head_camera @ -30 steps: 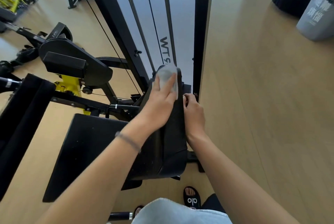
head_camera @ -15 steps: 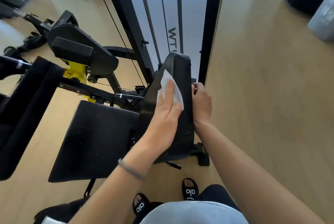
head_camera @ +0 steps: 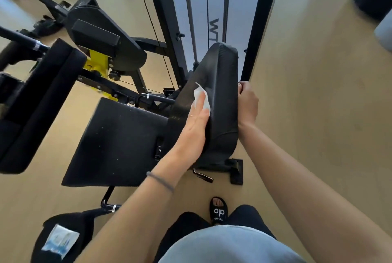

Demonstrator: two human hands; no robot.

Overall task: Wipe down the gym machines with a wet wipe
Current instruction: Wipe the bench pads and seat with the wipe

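- Left hand (head_camera: 196, 122): fingers straight, flat against the left face of the back pad (head_camera: 214, 97), pressing the wipe (head_camera: 200, 98) under the fingertips.
- Right hand (head_camera: 247, 103): fingers curled round the pad's right edge, gripping it.
- Back pad: black, upright, between the two hands.
- Seat (head_camera: 118, 144): black, left of the left hand, below the pad.
- Wipe pack (head_camera: 60, 240): white, on a black pad well below the left hand.
- Hair tie (head_camera: 160, 181): on the left wrist.

Black alo slide (head_camera: 219, 211) on wood floor (head_camera: 318, 135); grey bin (head_camera: 384, 29) far rt.
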